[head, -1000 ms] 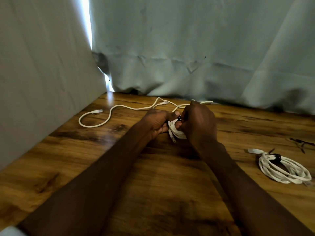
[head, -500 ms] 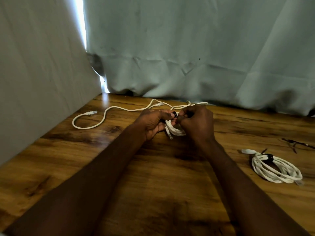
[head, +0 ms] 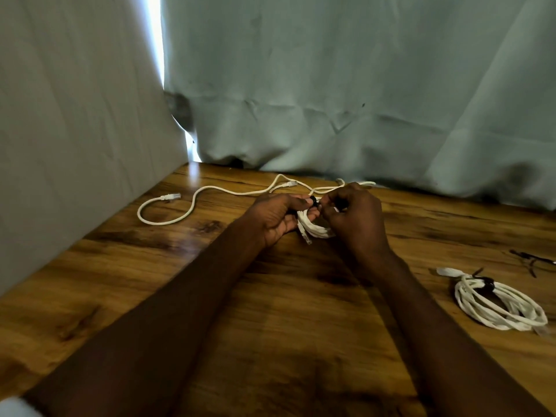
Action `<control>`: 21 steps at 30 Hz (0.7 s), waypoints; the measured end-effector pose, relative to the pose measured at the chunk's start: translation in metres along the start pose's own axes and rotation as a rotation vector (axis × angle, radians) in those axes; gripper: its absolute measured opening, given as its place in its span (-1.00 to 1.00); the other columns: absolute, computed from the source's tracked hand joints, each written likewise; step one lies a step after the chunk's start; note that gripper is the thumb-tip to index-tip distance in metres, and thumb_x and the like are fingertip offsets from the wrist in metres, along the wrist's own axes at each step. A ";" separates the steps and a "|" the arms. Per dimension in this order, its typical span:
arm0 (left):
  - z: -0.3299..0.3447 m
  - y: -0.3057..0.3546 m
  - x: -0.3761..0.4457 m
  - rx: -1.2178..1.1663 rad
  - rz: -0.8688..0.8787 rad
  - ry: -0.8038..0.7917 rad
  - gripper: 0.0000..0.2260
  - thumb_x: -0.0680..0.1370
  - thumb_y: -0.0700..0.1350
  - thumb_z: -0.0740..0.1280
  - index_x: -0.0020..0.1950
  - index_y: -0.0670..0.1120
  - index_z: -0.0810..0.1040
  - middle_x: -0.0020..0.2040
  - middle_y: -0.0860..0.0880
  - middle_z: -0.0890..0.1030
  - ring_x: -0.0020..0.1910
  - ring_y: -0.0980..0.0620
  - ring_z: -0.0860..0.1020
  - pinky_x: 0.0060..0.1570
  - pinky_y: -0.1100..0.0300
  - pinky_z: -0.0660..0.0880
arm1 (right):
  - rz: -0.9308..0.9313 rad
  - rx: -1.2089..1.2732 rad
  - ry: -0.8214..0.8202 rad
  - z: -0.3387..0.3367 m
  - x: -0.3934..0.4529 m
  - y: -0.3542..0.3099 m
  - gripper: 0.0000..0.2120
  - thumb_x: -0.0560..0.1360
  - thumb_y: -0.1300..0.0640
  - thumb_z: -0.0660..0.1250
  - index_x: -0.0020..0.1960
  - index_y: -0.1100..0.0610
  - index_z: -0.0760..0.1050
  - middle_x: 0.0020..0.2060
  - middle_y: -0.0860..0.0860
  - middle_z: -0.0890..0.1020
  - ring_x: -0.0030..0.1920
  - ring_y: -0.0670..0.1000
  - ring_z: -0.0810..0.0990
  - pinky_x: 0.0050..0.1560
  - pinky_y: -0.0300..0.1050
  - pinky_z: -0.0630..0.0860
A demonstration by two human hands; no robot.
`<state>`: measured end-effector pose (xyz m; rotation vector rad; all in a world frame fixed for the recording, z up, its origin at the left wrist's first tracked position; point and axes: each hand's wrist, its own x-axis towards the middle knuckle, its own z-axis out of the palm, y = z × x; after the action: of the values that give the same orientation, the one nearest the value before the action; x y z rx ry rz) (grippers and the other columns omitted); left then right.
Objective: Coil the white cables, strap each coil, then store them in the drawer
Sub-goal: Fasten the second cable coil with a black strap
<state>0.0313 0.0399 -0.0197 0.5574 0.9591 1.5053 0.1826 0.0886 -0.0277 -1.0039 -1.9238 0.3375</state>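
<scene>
Both hands meet over the wooden bench [head: 270, 296] approx centre-frame, w/ a small coil of white cable [head: 316, 228] held between them just above the surface. Left hand [head: 276, 218] sits palm-up under/beside the coil, fingers curled round its left side, thumb tip pressed on a black strap [head: 313, 201] at the coil's top. Right hand [head: 358, 221] covers the coil's right half from above, its fingers [head: 326, 203] bent in and pinching at the same strap; exact grip of the fingertips can't be told, partly hidden. Coil's long axis runs roughly left-right, slightly dipped at the right; one connector end [head: 307, 238] sticks out the lower left, pointing down toward the person. Behind the hands a loose white cable [head: 192, 210] lies uncoiled on the bench, running left-right along the back edge: it makes an open loop at far left w/ a plug [head: 172, 196] pointing right, then snakes right past a second plug [head: 288, 184] and goes behind the right hand. At right, well apart from the hands, a finished coil [head: 505, 308] lies flat on the bench, long axis diagonal from upper left to lower right, bound by a black strap at its upper-left end. Spare black ties [head: 531, 260] lie just beyond it near the right edge. Pale curtain [head: 361, 85] hangs behind the bench
</scene>
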 end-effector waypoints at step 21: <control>0.001 -0.003 0.003 0.052 0.053 -0.095 -0.87 0.54 -0.45 0.34 0.05 -0.32 0.60 -0.04 -0.24 0.70 -0.13 -0.09 0.72 0.01 0.06 0.67 | 0.245 0.150 0.137 0.006 -0.001 -0.006 -0.95 0.45 0.14 0.48 -0.19 0.05 0.69 -0.35 -0.10 0.66 -0.30 -0.15 0.63 -0.23 -0.20 0.48</control>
<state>0.0338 0.0432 -0.0222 0.6903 0.9179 1.4907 0.1755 0.0849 -0.0284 -1.1340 -1.6303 0.5313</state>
